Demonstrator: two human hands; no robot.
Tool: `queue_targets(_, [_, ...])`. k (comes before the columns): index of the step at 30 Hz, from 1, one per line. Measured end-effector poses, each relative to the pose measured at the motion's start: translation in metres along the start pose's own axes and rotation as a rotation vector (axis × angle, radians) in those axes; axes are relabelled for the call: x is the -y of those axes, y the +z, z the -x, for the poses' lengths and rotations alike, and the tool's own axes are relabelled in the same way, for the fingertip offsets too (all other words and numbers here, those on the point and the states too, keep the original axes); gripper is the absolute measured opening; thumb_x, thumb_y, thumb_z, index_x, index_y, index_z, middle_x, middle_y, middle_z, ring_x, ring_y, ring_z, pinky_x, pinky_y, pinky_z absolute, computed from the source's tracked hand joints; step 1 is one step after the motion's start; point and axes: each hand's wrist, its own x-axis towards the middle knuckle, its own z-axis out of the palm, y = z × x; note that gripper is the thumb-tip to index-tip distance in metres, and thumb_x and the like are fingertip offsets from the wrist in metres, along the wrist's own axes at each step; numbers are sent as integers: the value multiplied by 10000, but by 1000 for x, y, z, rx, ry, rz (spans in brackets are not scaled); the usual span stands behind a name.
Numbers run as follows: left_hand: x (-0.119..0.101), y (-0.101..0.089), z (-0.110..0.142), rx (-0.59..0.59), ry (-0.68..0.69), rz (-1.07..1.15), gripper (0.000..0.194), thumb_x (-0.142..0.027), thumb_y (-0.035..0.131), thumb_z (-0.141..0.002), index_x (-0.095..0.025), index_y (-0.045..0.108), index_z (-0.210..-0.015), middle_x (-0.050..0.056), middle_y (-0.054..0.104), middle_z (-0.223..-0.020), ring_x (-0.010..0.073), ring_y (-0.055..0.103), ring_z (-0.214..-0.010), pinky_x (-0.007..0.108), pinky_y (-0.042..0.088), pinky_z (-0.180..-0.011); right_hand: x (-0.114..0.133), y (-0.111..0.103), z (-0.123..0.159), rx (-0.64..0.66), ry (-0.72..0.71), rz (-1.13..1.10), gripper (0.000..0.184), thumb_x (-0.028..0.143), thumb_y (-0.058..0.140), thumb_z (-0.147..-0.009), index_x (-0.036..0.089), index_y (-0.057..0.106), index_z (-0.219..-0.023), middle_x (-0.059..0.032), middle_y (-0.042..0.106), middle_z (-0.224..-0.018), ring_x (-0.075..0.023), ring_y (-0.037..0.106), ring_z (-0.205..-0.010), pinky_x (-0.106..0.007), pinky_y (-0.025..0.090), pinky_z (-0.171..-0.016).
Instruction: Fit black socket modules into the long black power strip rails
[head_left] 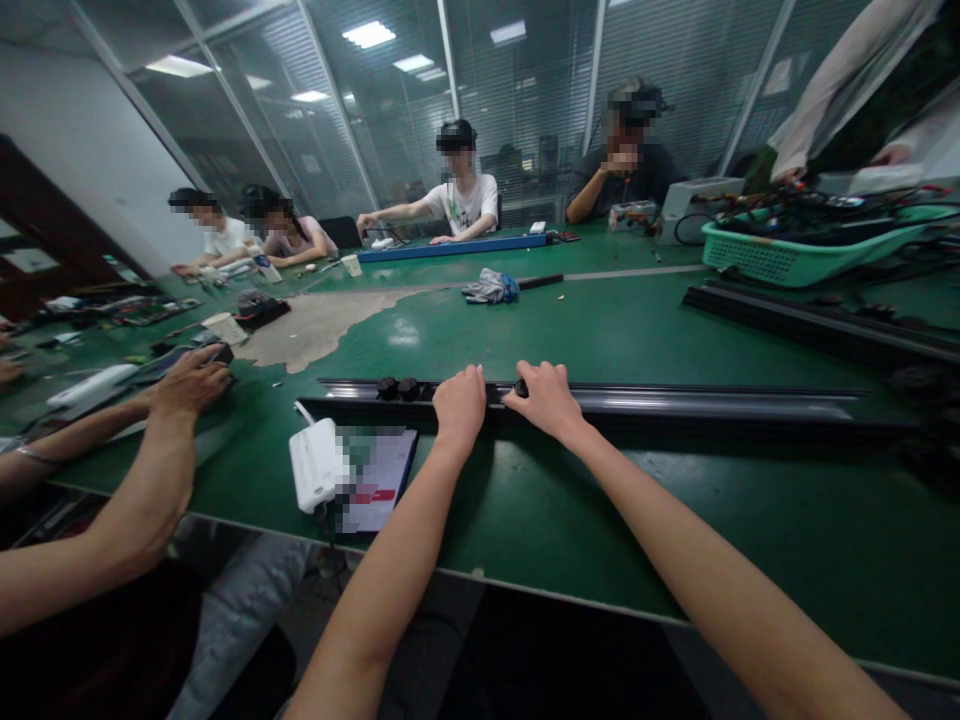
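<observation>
A long black metal rail (675, 403) lies across the green table in front of me. My left hand (459, 405) rests on the rail with its fingers curled over the edge. My right hand (547, 398) sits just to the right of it, fingers pinched on a small black knob (520, 387) at the rail. Two more small black knobs (397, 387) sit on the rail to the left of my left hand.
A white power adapter (315, 465) and a tablet (379, 478) lie near the front left. A co-worker's arms (142, 440) reach in from the left. A green basket (802, 250) of cables stands at the back right beside another black rail (810, 320). Several people sit along the far side.
</observation>
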Motion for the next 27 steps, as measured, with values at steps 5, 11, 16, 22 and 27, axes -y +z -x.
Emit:
queue_targets(5, [0,0,0,-5,6,-12,504,-355,155,-1048,-150,615,-1040,123,713,-936,250,703,-908,307,496,-747,1,-1,1,5,3,38,188,371,504,-861,193,537,-913,-94,689,-901,-255,545,-882,-347,264,-743])
queue_targets(11, [0,2,0,-24,4,-1,510,-348,154,-1047,-151,625,-1029,125,716,-918,251,705,-892,309,496,-735,3,-5,-4,106,34,81,237,381,508,-872,183,548,-998,-104,689,-946,-266,565,-917,-345,283,-729])
queue_targets(16, [0,2,-1,-10,4,6,506,-346,164,-1046,-143,628,-1041,138,716,-938,251,703,-905,309,495,-746,-3,-11,2,145,-73,84,273,374,418,-950,157,540,-1063,-136,678,-1037,-273,549,-979,-355,307,-759])
queue_targets(22, [1,2,0,-9,14,4,494,-347,171,-1046,-141,619,-1045,136,715,-952,236,697,-918,297,489,-769,-8,-7,12,53,-92,45,311,417,396,-978,162,559,-1047,-122,663,-1036,-264,522,-994,-361,315,-802])
queue_targets(27, [0,2,1,-8,6,1,498,-353,162,-1047,-144,614,-1041,138,713,-945,236,695,-925,296,485,-773,-7,-6,13,31,-56,29,295,420,426,-963,171,576,-1011,-113,670,-1016,-262,522,-970,-361,308,-788])
